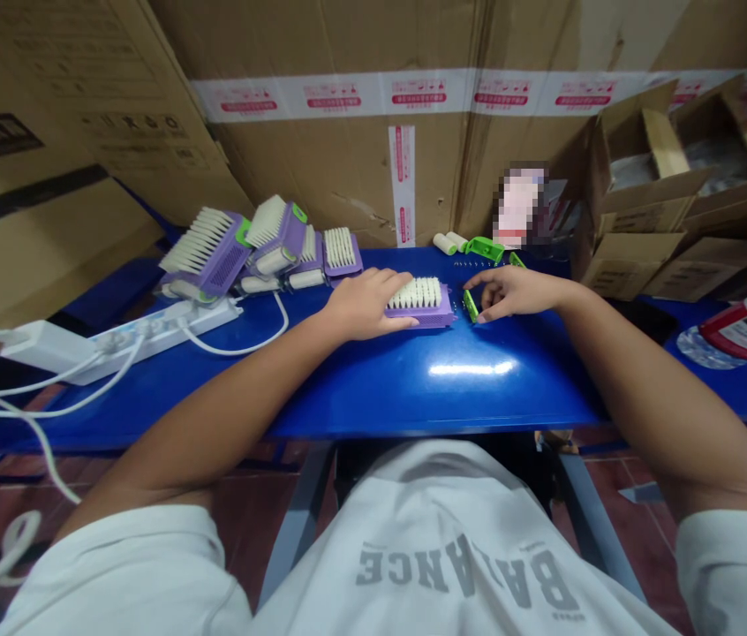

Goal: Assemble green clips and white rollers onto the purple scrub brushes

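My left hand [373, 305] is closed round the left end of a purple brush head [421, 305] with cream bristles pointing up, which rests on the blue table. Just right of the brush head, my right hand [506, 293] pinches a small green plastic end piece [471, 306] between thumb and fingers. A narrow gap separates the green piece from the purple body, with tiny dark bits in it. Behind the right hand lie another green part [485, 250], two cream rollers [449, 243] and a row of small screws [472, 264].
Several purple brush heads [215, 252] are piled at the left, behind a white power strip [154, 336] with cables. Open cardboard boxes [638, 212] stand at the right, near a clear plastic bottle [737, 327]. A tall cardboard wall [320, 168] backs the blue table [373, 389].
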